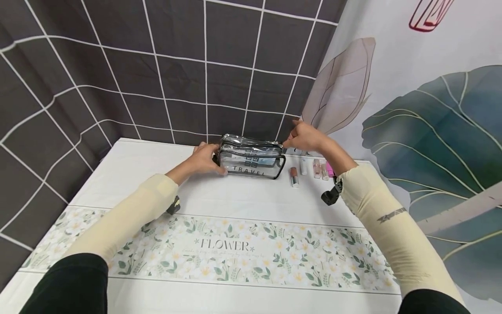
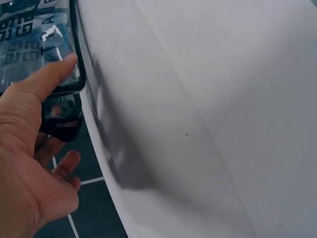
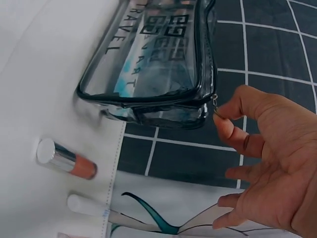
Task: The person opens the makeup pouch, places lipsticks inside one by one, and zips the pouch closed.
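A clear pouch with black piping and the word TRAVEL [image 1: 251, 163] lies at the back of the white table, with a blue-and-white item showing inside. My left hand [image 1: 205, 159] grips its left end, the thumb [image 2: 54, 74] on the front face and the other fingers behind. At the pouch's other end, my right hand [image 1: 307, 137] pinches the zipper pull [image 3: 215, 101] between thumb and forefinger, its remaining fingers spread. The zipper runs along the top edge of the pouch [image 3: 148, 59].
Right of the pouch lie a brown-and-silver lipstick [image 1: 294, 177], a white tube [image 1: 303, 166], small pink tubes [image 1: 317, 168] and a bright pink item [image 1: 329, 170]. A floral strip [image 1: 235, 250] crosses the table. Dark gridded cloth [image 1: 176, 78] hangs behind.
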The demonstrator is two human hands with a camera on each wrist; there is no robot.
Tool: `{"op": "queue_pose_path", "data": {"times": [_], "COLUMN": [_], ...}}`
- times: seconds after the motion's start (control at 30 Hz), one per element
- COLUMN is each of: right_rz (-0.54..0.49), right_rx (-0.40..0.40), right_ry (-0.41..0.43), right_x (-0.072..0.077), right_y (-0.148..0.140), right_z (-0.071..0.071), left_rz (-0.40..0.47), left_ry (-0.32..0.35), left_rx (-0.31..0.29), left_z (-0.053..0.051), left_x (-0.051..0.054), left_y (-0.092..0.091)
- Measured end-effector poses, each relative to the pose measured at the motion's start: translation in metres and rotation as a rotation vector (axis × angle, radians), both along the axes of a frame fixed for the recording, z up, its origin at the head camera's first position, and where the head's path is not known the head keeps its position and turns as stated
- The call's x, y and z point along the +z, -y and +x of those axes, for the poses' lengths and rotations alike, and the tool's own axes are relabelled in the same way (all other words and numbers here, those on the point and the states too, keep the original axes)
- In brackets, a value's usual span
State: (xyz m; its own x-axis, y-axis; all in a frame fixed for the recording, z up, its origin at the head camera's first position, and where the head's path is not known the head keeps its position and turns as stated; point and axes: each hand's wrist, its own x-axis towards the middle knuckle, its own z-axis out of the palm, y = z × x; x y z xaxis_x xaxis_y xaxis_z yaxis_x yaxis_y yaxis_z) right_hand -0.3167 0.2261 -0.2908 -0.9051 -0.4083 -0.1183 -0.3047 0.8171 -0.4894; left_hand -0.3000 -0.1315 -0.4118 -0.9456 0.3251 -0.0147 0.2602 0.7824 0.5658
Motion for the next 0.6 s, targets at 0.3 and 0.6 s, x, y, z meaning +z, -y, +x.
{"op": "queue_pose_path", "data": {"times": [0.3,0.6], "right_rz": [-0.128,-0.181], "right_rx": [-0.069,-0.123], "right_ry": [0.070,0.165], "right_x": [-0.018,-0.036], "right_y": [-0.006,-0.016], "right_z": [0.003,0.009], "left_rz": [-0.036,-0.050], "left_ry": [0.024,0.066], "left_rx": [0.038,0.062], "left_z": [0.002,0.001], "left_x": [-0.001,0.000], "left_y": [0.000,-0.002]}}
